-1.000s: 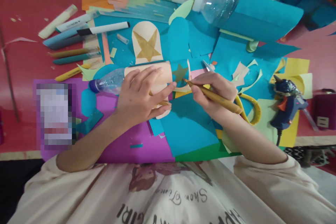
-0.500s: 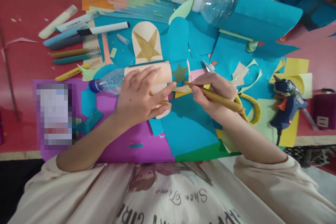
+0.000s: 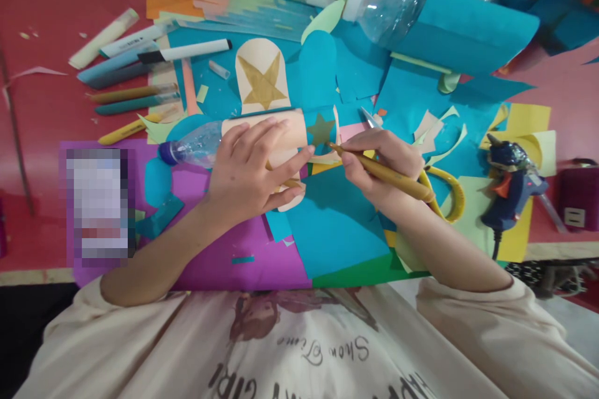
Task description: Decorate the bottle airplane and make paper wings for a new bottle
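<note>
A clear plastic bottle point(image 3: 199, 144) with a blue cap lies on its side, wrapped in peach and blue paper. My left hand point(image 3: 248, 171) rests over the peach wrap with fingers spread across it, holding the bottle. On its blue band is a gold star point(image 3: 321, 130). In my right hand point(image 3: 384, 159) is a gold-brown marker point(image 3: 393, 178), pinched like a pen, its tip at the star's lower right. Rounded paper fins stand off the bottle: a peach one point(image 3: 241, 68) with a gold star and a blue one point(image 3: 318, 68). Yellow-handled scissors point(image 3: 456, 196) lie partly under my right hand.
Several markers point(image 3: 135, 96) lie at left, above a pixelated phone-like object point(image 3: 100, 206). A glue gun point(image 3: 512, 187) lies at right, near a purple box point(image 3: 579, 196). Larger clear bottles point(image 3: 388, 9) and coloured paper scraps point(image 3: 433, 121) are spread at the back and right.
The marker tip has shifted very slightly beside the star. Both hands and the bottle stay practically where they were.
</note>
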Motion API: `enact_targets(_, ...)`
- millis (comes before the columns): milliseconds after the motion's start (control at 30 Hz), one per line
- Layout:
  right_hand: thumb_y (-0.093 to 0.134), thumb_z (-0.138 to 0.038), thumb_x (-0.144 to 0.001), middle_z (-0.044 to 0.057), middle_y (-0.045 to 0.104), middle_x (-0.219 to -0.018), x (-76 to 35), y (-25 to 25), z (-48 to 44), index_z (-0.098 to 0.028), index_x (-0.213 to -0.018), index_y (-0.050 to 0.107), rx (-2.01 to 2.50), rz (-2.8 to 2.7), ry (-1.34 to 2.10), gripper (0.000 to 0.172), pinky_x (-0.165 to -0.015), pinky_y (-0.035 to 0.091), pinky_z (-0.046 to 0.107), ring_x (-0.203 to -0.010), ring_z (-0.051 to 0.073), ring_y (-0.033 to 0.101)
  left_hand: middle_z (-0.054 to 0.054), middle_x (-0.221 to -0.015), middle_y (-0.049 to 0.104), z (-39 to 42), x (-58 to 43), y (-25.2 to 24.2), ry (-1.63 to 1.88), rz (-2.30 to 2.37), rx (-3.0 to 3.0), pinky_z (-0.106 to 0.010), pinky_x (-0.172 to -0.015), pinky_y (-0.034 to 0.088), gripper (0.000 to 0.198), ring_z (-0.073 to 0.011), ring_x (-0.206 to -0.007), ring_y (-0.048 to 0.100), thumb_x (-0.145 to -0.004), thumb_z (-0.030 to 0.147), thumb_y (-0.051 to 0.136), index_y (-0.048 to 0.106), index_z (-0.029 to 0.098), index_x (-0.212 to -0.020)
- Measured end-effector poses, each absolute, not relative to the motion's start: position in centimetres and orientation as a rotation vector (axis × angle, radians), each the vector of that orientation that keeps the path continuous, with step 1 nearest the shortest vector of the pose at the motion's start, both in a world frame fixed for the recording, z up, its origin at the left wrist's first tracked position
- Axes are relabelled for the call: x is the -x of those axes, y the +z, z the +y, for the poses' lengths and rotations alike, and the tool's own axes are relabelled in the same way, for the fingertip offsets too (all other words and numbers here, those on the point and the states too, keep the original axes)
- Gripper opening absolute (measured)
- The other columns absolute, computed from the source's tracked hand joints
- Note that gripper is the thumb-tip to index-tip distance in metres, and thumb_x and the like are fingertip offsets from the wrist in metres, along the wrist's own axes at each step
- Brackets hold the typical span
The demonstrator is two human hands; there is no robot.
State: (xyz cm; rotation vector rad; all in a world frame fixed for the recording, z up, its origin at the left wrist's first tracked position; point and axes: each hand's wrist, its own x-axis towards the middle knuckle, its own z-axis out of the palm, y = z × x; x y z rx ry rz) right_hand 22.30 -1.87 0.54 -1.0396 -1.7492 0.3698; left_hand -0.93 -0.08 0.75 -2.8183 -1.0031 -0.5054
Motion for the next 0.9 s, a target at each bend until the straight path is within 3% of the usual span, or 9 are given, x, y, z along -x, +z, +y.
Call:
enact_targets(300, 0.065, -0.019, -0.084, -0.001, 0.069, -0.072, -22.35, 0.77, -1.96, -0.022, -0.08, 0.062, 1.052, -1.743, 0.414, 0.006, -0.053, 0.051, 0.025, -0.059, 0.012, 0.063, -0.012, -0.141, 0.054, -0.04, 0.96, 0.74, -0.483, -1.006, 2.819, -0.045, -0.107, 0.032, 0.059, -0.0296, -0.133, 0.047, -0.096, 0.065, 0.03, 0.054, 0.029, -0.137)
enact_targets(500, 0.065, -0.019, -0.083, -0.002, 0.067, -0.069, -22.36, 0.68, -1.89, -0.024, -0.079, 0.06, 1.042, -1.727, 0.417, 0.008, -0.051, 0.05, 0.026, -0.058, 0.013, 0.062, -0.012, -0.138, 0.056, 0.03, 0.89, 0.56, -0.651, -0.95, 2.798, -0.045, -0.107, 0.032, 0.054, -0.0301, -0.13, 0.05, -0.095, 0.063, 0.039, 0.055, 0.03, -0.135)
enact_targets(900, 0.064, -0.021, -0.084, -0.002, 0.069, -0.072, -22.32, 0.56, -1.85, -0.023, -0.081, 0.061, 1.052, -1.716, 0.399, 0.006, -0.053, 0.05, 0.026, -0.06, 0.012, 0.063, -0.011, -0.136, 0.058, 0.02, 0.83, 0.83, -0.481, -1.068, 2.847, -0.046, -0.106, 0.034, 0.061, -0.0304, -0.131, 0.05, -0.093, 0.07, 0.032, 0.061, 0.03, -0.129)
